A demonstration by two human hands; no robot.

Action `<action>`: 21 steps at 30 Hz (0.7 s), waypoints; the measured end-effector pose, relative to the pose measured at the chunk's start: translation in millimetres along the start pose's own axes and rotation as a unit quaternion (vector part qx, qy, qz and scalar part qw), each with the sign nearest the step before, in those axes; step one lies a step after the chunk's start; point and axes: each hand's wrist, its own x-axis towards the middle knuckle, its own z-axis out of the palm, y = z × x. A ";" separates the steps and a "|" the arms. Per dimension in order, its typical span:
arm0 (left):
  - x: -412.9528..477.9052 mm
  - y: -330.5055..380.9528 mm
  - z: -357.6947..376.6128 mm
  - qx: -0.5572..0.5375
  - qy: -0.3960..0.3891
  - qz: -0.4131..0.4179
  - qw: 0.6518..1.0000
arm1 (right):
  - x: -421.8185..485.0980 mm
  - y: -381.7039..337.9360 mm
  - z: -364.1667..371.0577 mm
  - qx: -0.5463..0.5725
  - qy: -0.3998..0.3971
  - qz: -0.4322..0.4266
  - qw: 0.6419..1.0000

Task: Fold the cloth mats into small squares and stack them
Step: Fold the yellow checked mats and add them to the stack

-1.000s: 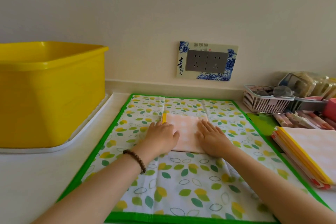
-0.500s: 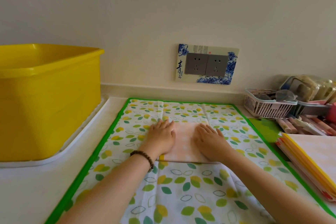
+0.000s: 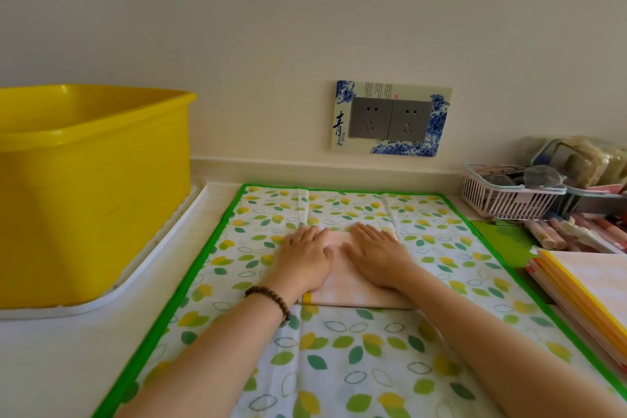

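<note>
Left hand (image 3: 305,258), right hand (image 3: 376,254) flat, fingers straight, pressing folded pink mat (image 3: 353,293) mid leaf-print cloth (image 3: 356,353). Sweep outward; sharpen creases.

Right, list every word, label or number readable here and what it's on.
"青": large brush character on the left side of the socket surround.
Smaller characters beneath it, plus the fine print and red seal along its top: too small to read.
Wrapped packets at right: any print is blurred.
</note>
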 end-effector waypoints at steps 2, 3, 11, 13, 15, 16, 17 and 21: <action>-0.3 -0.3 -0.2 -0.005 -0.004 -0.001 1.000 | -5.5 14.8 -3.5 -0.005 0.006 0.016 1.000; -0.5 -0.2 -0.2 -0.006 -0.004 -0.002 1.000 | -8.5 22.1 -5.6 -0.002 0.005 0.024 1.000; -1.8 0.2 -1.9 -0.017 -0.010 -0.003 1.000 | -17.4 34.2 -17.9 0.033 -0.024 0.062 0.997; -3.8 0.5 -4.7 -0.031 -0.007 -0.003 0.999 | -20.4 32.7 -23.5 0.075 -0.019 0.063 0.995; -7.1 0.8 -7.9 -0.057 0.001 -0.004 0.998 | -25.7 34.5 -28.8 0.162 -0.010 0.084 0.983; -9.4 0.5 -9.4 -0.071 0.003 -0.007 0.997 | -29.4 35.6 -32.4 0.201 0.000 0.097 0.975; -12.0 -0.1 -10.7 -0.082 -0.001 -0.013 0.997 | -33.5 37.6 -36.8 0.234 0.013 0.109 0.966; -30.9 -3.3 -16.3 -0.094 -0.038 -0.035 0.994 | -53.5 45.1 -55.1 0.306 0.003 0.137 0.942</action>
